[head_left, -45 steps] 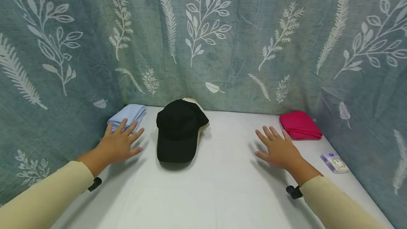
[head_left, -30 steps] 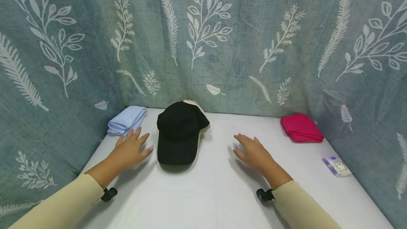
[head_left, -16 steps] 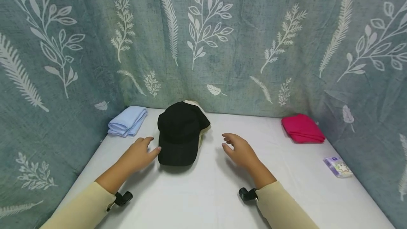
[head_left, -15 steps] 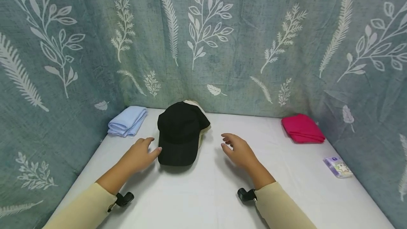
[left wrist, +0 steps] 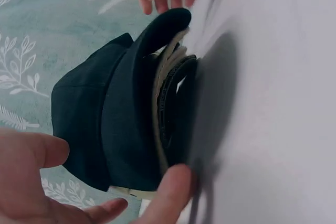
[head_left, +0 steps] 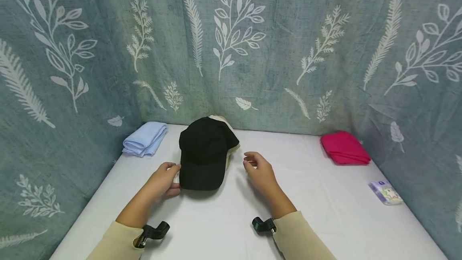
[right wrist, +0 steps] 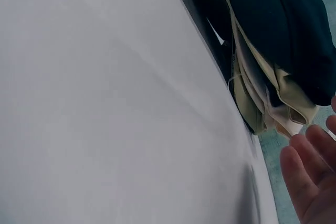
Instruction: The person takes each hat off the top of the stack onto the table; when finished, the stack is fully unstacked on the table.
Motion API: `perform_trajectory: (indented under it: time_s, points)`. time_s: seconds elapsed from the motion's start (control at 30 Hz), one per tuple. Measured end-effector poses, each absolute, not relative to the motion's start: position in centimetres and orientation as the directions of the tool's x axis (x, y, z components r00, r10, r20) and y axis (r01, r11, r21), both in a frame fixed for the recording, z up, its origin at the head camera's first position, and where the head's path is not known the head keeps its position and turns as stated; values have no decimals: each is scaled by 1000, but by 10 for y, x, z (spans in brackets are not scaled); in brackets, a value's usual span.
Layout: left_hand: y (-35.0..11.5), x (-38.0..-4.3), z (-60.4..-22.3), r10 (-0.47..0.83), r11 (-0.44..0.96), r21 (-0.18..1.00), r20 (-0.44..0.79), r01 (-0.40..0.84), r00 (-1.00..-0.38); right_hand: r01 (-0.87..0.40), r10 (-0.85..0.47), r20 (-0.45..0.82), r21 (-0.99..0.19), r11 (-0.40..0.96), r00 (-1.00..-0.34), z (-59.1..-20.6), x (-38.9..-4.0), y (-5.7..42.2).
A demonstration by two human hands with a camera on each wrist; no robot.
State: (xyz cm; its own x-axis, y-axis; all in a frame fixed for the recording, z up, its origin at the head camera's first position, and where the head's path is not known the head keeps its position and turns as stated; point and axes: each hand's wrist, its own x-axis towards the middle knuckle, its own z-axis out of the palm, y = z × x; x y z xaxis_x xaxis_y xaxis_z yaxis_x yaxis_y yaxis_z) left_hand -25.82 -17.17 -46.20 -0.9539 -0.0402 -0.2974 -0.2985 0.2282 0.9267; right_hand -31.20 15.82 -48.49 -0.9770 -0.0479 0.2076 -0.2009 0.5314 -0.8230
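A stack of caps stands on the white table, a black cap [head_left: 202,151] on top with beige and lighter caps [right wrist: 281,103] nested under it. At the left edge of the brim, my left hand [head_left: 160,181] has its fingers spread apart around the stack's side. The left wrist view shows one fingertip [left wrist: 178,182] low beside the brim and another digit [left wrist: 55,150] by the crown. My right hand [head_left: 261,171] hovers right of the stack, loosely bent and holding nothing. Its fingertips [right wrist: 296,161] are close to the caps' back edges in the right wrist view.
A folded light blue cloth [head_left: 144,139] lies at the back left corner. Toward the back right rests a folded red cloth [head_left: 344,148], and nearer along that side a small purple and white packet [head_left: 385,193]. Leaf-patterned green curtains [head_left: 270,71] enclose the table's back and sides.
Both hands have come inward from beside the blue and red cloths toward the cap stack. The left has reached the brim's edge and turned; the right has moved left. The caps have stayed put.
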Motion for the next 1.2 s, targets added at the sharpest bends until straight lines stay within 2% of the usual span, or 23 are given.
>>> perform_trajectory:
  time_s: [0.17, 0.4, 0.6, 0.8, 0.93, 1.2]
  points:
    - [-168, -253, -474, -13, 73, 944, -321, -322, -947, -204, -15, 223, -860, 467, -975, -488, -318, 150]
    - [-166, -250, -484, 3, 25, 953, -301, -301, -953, -216, 14, 239, -900, 378, -971, -491, -322, 133]
    - [-167, -251, -489, -6, 1, 965, -261, -261, -965, -196, 32, 207, -958, 210, -978, -489, -326, 115]
    - [-166, -255, -493, -24, 12, 971, -238, -239, -971, -118, 120, 117, -993, -5, -986, -492, -331, 100]
    - [-164, -257, -496, -58, 15, 973, -231, -232, -971, -72, 107, 58, -988, -136, -993, -496, -332, 93]
    - [-165, -256, -498, -70, 14, 975, -221, -222, -973, -66, 18, 64, -989, -136, -998, -502, -332, 90]
